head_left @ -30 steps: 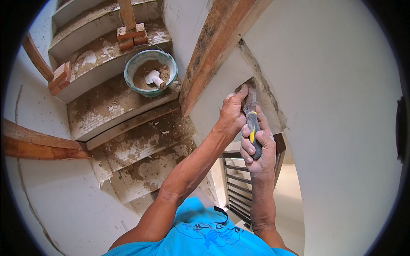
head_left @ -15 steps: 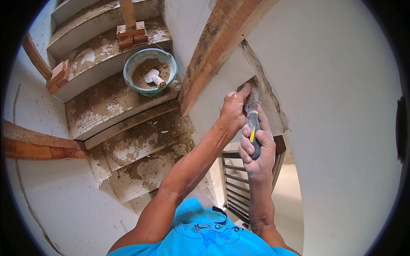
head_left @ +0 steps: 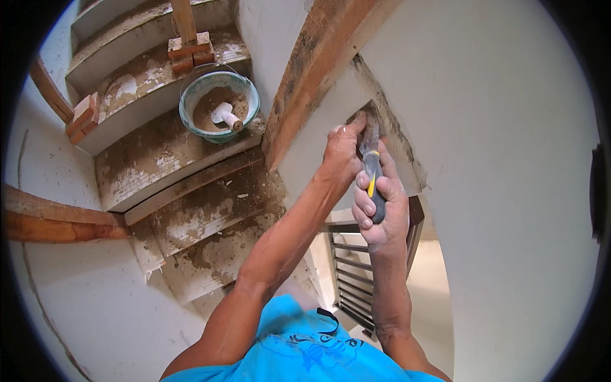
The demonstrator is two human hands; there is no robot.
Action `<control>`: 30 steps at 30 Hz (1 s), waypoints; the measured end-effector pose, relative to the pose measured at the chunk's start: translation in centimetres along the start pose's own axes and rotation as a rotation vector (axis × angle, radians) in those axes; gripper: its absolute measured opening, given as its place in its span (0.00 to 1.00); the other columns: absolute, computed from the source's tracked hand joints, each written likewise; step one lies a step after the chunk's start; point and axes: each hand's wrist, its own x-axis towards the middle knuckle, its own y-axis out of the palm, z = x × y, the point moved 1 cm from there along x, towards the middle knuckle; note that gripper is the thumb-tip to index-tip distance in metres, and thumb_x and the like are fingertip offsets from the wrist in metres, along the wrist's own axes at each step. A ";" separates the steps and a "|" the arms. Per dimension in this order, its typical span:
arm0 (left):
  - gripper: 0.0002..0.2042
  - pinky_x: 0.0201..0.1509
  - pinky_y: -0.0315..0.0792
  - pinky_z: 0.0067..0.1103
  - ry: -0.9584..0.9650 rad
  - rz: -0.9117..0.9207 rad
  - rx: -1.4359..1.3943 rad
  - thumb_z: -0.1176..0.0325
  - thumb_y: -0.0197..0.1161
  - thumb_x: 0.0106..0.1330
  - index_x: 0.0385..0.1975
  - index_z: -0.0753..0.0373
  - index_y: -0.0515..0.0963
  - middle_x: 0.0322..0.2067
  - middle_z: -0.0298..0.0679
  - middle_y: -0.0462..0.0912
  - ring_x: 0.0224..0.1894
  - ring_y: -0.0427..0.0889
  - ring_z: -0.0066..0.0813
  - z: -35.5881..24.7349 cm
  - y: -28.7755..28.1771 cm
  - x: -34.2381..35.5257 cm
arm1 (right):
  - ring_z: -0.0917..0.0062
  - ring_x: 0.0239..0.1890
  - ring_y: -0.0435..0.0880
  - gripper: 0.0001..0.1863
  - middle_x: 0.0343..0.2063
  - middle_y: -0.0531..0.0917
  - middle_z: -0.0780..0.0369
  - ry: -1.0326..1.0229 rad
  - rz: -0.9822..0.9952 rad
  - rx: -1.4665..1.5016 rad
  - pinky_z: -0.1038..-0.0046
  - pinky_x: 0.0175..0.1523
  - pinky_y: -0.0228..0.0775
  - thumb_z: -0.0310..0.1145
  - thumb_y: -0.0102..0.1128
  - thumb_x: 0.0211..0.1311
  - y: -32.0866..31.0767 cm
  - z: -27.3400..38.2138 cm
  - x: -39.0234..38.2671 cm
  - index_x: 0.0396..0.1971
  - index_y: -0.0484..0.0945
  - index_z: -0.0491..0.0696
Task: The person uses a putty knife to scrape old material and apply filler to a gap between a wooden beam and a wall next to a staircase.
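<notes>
My right hand [head_left: 382, 204] is closed around the grey-and-yellow handle of a scraper [head_left: 371, 162], whose dirty metal blade points up into a dark notch [head_left: 356, 116] in the white wall. Just left of the blade, my left hand [head_left: 340, 153] has curled fingers and its thumb raised against the blade's top; what it grips is hidden. A rough plaster seam [head_left: 401, 149] runs diagonally beside the notch, under a wooden beam [head_left: 299, 83].
A green bucket [head_left: 192, 114] holding brown mortar and a white-bladed tool [head_left: 224, 113] stands on the dirty stairs [head_left: 159, 165]. Bricks [head_left: 86, 114] and a timber post [head_left: 184, 22] are higher up; a curved wooden plank [head_left: 63, 216] is left; a dark railing [head_left: 350, 274] is below.
My hands and the scraper have shifted a little up and left, slightly more than the surrounding scene. Both hands keep their closed grip.
</notes>
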 end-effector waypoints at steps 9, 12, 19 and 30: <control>0.13 0.43 0.81 0.35 -0.032 -0.037 0.006 0.65 0.64 0.69 0.45 0.66 0.74 0.37 0.42 0.78 0.38 0.81 0.37 -0.1 -0.8 1.0 | 0.83 0.14 0.66 0.32 0.32 0.73 0.59 0.040 -0.048 -0.012 0.83 0.12 0.59 0.28 0.41 0.67 0.3 0.2 0.6 0.72 0.58 0.60; 0.09 0.33 0.78 0.27 0.040 -0.041 0.029 0.66 0.61 0.70 0.36 0.66 0.77 0.28 0.39 0.80 0.28 0.80 0.30 -1.0 0.3 0.4 | 0.83 0.14 0.66 0.32 0.31 0.73 0.59 0.027 -0.050 0.028 0.84 0.12 0.59 0.28 0.41 0.67 0.4 -0.2 1.3 0.72 0.58 0.59; 0.10 0.28 0.76 0.26 0.039 -0.079 0.025 0.65 0.65 0.67 0.33 0.66 0.77 0.25 0.39 0.79 0.22 0.78 0.27 0.2 0.5 -0.2 | 0.84 0.14 0.67 0.37 0.30 0.75 0.59 -0.019 -0.046 0.028 0.83 0.13 0.58 0.25 0.45 0.61 0.6 -0.4 -0.3 0.73 0.54 0.55; 0.09 0.25 0.71 0.26 0.073 -0.036 0.084 0.66 0.66 0.67 0.31 0.65 0.75 0.25 0.37 0.78 0.23 0.75 0.25 0.8 -0.5 -0.9 | 0.83 0.15 0.67 0.34 0.32 0.73 0.59 0.009 -0.091 0.048 0.84 0.13 0.60 0.26 0.42 0.64 0.3 -0.9 -1.3 0.72 0.57 0.59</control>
